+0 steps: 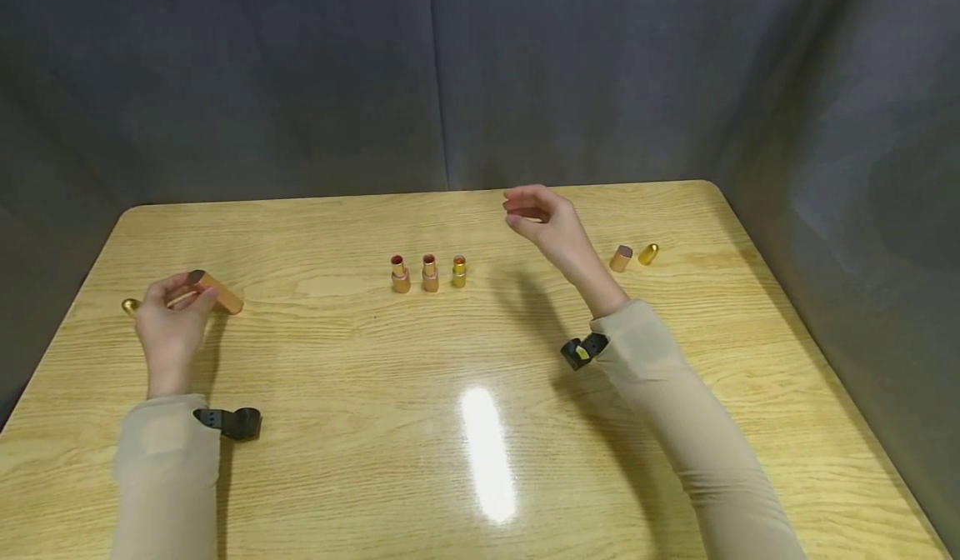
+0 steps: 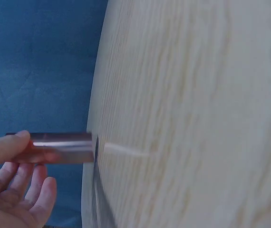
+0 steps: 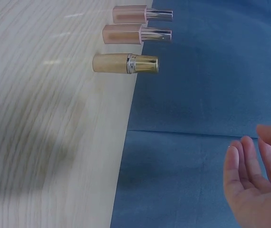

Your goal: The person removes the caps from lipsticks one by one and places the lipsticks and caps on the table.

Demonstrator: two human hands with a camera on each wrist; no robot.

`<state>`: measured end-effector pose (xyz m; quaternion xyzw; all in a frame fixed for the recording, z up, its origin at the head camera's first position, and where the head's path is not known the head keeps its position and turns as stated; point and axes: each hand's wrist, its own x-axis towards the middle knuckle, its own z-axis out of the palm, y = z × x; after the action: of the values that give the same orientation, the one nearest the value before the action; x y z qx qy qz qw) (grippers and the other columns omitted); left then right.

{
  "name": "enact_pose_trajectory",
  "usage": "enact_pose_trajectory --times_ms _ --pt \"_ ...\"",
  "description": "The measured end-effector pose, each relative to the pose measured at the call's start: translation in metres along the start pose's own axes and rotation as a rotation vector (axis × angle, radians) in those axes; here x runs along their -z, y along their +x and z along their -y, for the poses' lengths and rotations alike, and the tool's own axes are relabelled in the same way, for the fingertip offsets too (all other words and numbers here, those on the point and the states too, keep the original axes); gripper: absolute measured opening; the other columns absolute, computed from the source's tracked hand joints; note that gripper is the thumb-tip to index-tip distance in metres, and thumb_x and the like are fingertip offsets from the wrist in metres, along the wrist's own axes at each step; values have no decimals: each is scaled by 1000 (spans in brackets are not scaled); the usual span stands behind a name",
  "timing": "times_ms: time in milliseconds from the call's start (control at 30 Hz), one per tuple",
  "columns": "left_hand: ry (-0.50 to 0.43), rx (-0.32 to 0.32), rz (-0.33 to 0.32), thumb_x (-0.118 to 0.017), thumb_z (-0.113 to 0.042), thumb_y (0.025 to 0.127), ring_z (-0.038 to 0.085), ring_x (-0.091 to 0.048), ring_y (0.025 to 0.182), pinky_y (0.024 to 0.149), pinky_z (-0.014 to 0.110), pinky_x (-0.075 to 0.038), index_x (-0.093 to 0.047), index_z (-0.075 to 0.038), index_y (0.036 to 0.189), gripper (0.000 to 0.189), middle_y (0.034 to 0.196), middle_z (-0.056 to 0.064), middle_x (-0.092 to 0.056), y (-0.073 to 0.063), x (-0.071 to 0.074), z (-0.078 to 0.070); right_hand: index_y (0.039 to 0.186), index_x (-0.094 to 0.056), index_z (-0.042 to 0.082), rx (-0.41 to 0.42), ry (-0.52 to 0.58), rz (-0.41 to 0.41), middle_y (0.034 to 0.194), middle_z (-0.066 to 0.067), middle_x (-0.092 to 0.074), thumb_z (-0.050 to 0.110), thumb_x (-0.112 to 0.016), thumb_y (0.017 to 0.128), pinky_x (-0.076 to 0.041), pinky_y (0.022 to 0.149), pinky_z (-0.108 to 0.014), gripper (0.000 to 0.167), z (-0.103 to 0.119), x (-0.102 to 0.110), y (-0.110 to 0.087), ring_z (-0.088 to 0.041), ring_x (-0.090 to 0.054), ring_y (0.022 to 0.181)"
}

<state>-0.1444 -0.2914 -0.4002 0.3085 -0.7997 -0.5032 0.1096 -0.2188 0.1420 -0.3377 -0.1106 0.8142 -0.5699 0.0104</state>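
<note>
My left hand (image 1: 174, 318) pinches a rose-gold lipstick tube (image 1: 220, 295) near its upper end, between thumb and fingers. The tube tilts in the head view, its lower end close over the table; in the left wrist view its shiny side (image 2: 69, 147) shows. My right hand (image 1: 551, 227) is raised over the back of the table, fingers loosely bent, holding nothing. Left of it, two uncapped rose-gold lipsticks (image 1: 401, 281) and a gold lipstick (image 1: 459, 273) stand upright in a row. The same gold lipstick (image 3: 111, 63) is nearest the right hand in the right wrist view.
Right of the right hand are a rose-gold cap (image 1: 621, 258) and a gold rounded piece (image 1: 648, 254). Another gold rounded piece (image 1: 130, 306) lies beside the left hand, partly hidden. Dark curtains (image 1: 442, 77) surround the wooden table (image 1: 360, 427) at its back and sides.
</note>
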Motion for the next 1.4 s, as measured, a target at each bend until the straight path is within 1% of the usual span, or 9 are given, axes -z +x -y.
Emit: enact_pose_trajectory --times_ms 200,333,433,533,633,733,867,1133,1400 --pt "-9 -31 96 -57 -26 95 -13 -48 76 64 3 -45 -42 -9 137 48 98 -21 -42 -5 -5 -3 126 -56 1 13 -3 10 123 -20 -60 4 -59 93 -50 89 -25 33 3 -3 0 -27 -59 111" --pt "-156 -80 180 -56 -20 95 -11 -56 72 65 6 -51 -42 -9 131 40 101 -15 -43 -10 -10 -7 126 -56 2 10 -15 22 122 -19 -60 4 -59 93 -51 90 -27 33 6 -5 1 -27 -59 111" --pt "-286 -94 233 -56 -14 95 -7 -59 72 66 7 -52 -41 -8 132 41 102 -10 -44 -15 -15 -11 126 -56 1 10 -17 38 122 -20 -60 4 -59 93 -51 92 -31 33 10 -7 2 -28 -59 112" --pt "-286 -126 264 -55 -15 96 -5 -58 76 68 7 -52 -37 -5 139 48 103 -10 -44 -19 -21 -17 125 -56 1 15 -15 51 123 -21 -60 2 -59 92 -51 94 -36 33 13 -11 4 -29 -59 112" --pt "-244 -168 286 -54 -18 96 -7 -56 81 71 7 -52 -35 -6 142 51 105 -9 -45 -22 -27 -22 125 -57 1 16 -21 62 122 -20 -60 2 -59 92 -51 95 -38 33 15 -15 6 -29 -59 112" --pt "-188 -239 316 -53 -20 97 -11 -56 84 73 7 -52 -35 -6 142 50 107 -8 -45 -27 -33 -25 125 -56 1 18 -29 78 121 -19 -61 2 -59 92 -51 95 -38 33 18 -20 8 -29 -60 112" --pt "-182 -306 362 -52 -22 98 -10 -57 86 76 7 -52 -34 -5 142 51 108 -6 -46 -33 -41 -29 126 -56 1 35 -46 108 121 -20 -61 2 -59 92 -51 95 -37 34 22 -28 10 -29 -60 112" --pt "-200 -367 452 -52 -26 98 -8 -60 86 77 12 -54 -33 -3 142 52 106 -7 -49 -45 -56 -38 126 -56 0 41 -34 167 123 -22 -60 2 -59 92 -51 94 -38 34 25 -48 13 -30 -59 112" --pt "-175 -403 561 -49 -31 99 -7 -60 89 78 21 -57 -28 -3 146 58 116 1 -46 -56 -69 -46 124 -57 2 33 -25 215 118 -17 -61 3 -59 92 -52 91 -33 32 32 -70 13 -27 -60 109"
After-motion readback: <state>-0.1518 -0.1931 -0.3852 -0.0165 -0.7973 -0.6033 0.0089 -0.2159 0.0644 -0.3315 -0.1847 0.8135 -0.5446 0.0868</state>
